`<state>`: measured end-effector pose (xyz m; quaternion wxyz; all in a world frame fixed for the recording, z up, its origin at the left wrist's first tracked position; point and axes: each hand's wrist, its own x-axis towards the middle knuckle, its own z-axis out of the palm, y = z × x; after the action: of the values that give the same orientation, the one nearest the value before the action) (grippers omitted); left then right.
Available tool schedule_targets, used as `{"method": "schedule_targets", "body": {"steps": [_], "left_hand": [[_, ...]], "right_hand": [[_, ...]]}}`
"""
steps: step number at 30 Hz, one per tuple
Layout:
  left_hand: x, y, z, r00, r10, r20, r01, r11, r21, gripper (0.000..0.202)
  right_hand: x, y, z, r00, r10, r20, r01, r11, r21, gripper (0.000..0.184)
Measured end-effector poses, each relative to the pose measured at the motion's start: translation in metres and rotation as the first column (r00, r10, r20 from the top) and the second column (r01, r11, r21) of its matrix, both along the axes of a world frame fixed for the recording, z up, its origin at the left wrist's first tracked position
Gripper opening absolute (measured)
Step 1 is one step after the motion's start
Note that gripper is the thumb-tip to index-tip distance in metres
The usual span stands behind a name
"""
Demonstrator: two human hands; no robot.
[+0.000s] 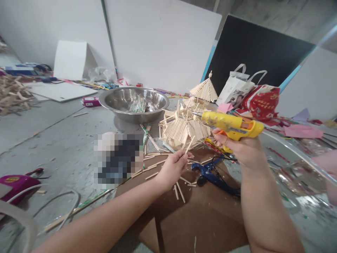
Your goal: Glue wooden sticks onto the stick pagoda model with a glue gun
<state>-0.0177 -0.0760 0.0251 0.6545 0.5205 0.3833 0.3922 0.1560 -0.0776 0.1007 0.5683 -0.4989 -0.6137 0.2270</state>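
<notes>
My left hand pinches a short wooden stick, its tip pointing up toward the stick model. My right hand grips a yellow glue gun whose nozzle points left, close to the stick's upper end. Behind both stands a wooden stick pavilion model with a pointed roof piece. Several loose sticks lie on the brown board under my hands.
A steel bowl holding wrapped sticks sits behind the model. Blue pliers lie on the board. A red bag and a white paper bag stand at right, a purple tool at left, and white panels behind.
</notes>
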Motion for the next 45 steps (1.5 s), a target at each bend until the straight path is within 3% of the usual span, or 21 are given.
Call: {"method": "schedule_targets", "body": {"steps": [2, 5, 12, 29, 45], "left_hand": [[0.001, 0.0, -0.001, 0.992, 0.033, 0.124, -0.023, 0.997, -0.079, 0.031], [0.001, 0.001, -0.003, 0.982, 0.05, 0.181, -0.031, 0.994, -0.101, 0.035], [0.003, 0.004, -0.014, 0.994, -0.014, 0.106, 0.021, 0.997, -0.069, 0.03], [0.006, 0.012, -0.018, 0.992, -0.031, 0.123, 0.033, 0.999, -0.016, 0.035], [0.009, 0.015, -0.018, 0.985, 0.008, 0.173, 0.003, 0.998, -0.065, 0.034]], "right_hand": [[-0.001, 0.001, 0.0, 1.0, 0.009, -0.001, -0.009, 1.0, -0.003, 0.017], [-0.002, 0.001, 0.0, 1.0, 0.027, 0.001, -0.027, 1.0, -0.013, 0.016], [-0.001, 0.002, 0.0, 1.0, 0.026, -0.004, -0.026, 1.0, -0.009, 0.015], [-0.004, 0.002, 0.001, 0.998, 0.054, 0.007, -0.055, 0.999, 0.003, 0.015], [-0.004, 0.003, -0.001, 0.999, 0.042, 0.006, -0.042, 0.999, 0.003, 0.015]]}}
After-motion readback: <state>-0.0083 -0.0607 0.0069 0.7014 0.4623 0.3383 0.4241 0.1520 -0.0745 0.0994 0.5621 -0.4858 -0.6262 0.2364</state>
